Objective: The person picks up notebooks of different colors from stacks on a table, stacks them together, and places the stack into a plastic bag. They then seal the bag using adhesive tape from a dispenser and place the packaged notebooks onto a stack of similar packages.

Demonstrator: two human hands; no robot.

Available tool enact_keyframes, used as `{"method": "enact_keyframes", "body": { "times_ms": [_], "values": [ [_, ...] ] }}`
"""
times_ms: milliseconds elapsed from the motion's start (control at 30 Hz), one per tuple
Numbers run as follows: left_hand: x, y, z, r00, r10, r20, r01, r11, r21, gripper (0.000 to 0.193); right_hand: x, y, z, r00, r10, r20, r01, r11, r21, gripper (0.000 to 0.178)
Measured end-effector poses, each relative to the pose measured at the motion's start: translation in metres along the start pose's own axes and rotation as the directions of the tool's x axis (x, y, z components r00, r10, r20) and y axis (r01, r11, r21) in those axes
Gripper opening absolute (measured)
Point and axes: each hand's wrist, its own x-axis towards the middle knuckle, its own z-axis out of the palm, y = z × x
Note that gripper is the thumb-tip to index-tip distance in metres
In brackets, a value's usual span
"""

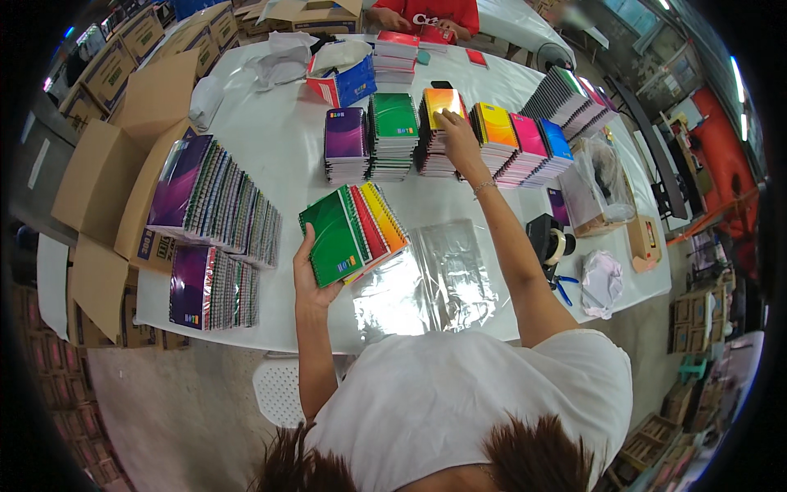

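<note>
My left hand (310,275) is closed round the lower edge of a small fan of spiral notebooks: a green notebook (332,238) in front, a red notebook (369,230) and a yellow notebook (389,215) behind. Farther off, my right hand (456,135) has its bent fingers on a yellow-orange notebook (443,100), the top one of its stack. Purple notebooks (346,135) and green notebooks (395,119) stand in stacks left of that hand. Yellow (496,123), pink (529,135) and blue notebooks (556,141) are stacked to its right. Clear plastic bags (451,266) lie nearest me.
Tall notebook piles (225,197) and an open cardboard box (102,176) are at left. A black tape dispenser (541,238), blue-handled pliers (562,289) and crumpled plastic (602,283) lie at right. Across the table (283,115), a person in red (426,18) handles red notebooks.
</note>
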Motion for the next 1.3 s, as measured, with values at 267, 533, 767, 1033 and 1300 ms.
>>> {"method": "enact_keyframes", "body": {
  "times_ms": [267, 533, 767, 1033, 1300],
  "values": [
    [-0.001, -0.002, 0.006, 1.000, -0.001, -0.027, 0.000, 1.000, -0.017, 0.052, -0.008, 0.006, -0.059, 0.982, 0.042, -0.186, -0.003, 0.979, 0.202, 0.048],
    [0.011, -0.010, -0.008, 0.999, -0.026, 0.021, 0.027, 0.999, -0.018, 0.050, -0.021, 0.052, -0.096, 0.869, 0.050, -0.492, -0.060, 0.998, -0.005, 0.054],
    [0.003, -0.013, 0.014, 0.999, -0.019, 0.044, 0.018, 1.000, 0.015, 0.051, -0.064, 0.073, -0.075, 0.994, 0.092, -0.062, -0.083, 0.988, 0.126, 0.062],
    [0.006, -0.018, 0.017, 0.999, -0.027, 0.027, 0.028, 0.999, -0.026, 0.045, -0.026, 0.037, -0.083, 0.994, 0.067, -0.081, -0.048, 0.976, 0.213, 0.043],
    [0.005, -0.021, 0.017, 0.999, 0.003, 0.033, -0.002, 0.999, -0.049, 0.045, 0.019, -0.014, -0.044, 0.986, -0.163, -0.042, 0.168, 0.949, 0.268, 0.040]
  ]
}}
